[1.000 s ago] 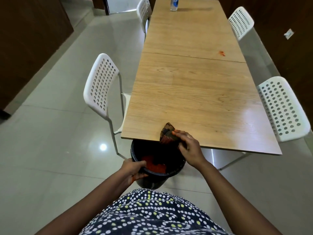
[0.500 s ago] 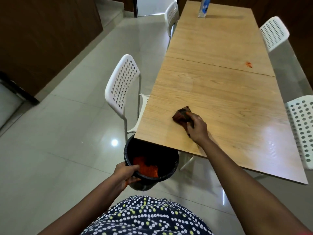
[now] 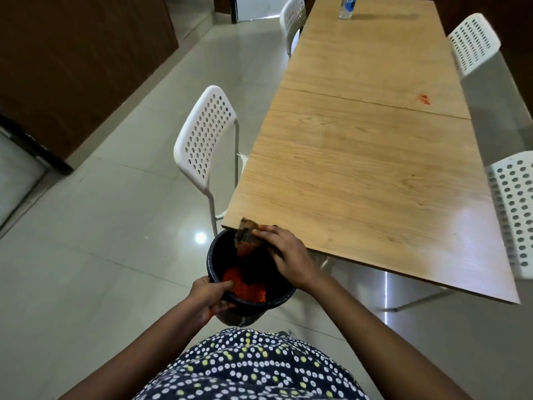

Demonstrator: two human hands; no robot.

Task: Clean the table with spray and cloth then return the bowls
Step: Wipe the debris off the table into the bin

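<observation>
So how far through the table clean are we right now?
The near table looks wiped. The right hand drags the cloth off the edge over the black bin, which the left hand grips. Left: the red smear farther up; no bowls in view.

White perforated chairs [image 3: 206,137] on glossy pale tiles [image 3: 101,241], dark wood wall [image 3: 78,62].

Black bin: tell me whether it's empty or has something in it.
Not empty. Orange-red debris lies at the bottom of the black bin, held under the table edge.
</observation>
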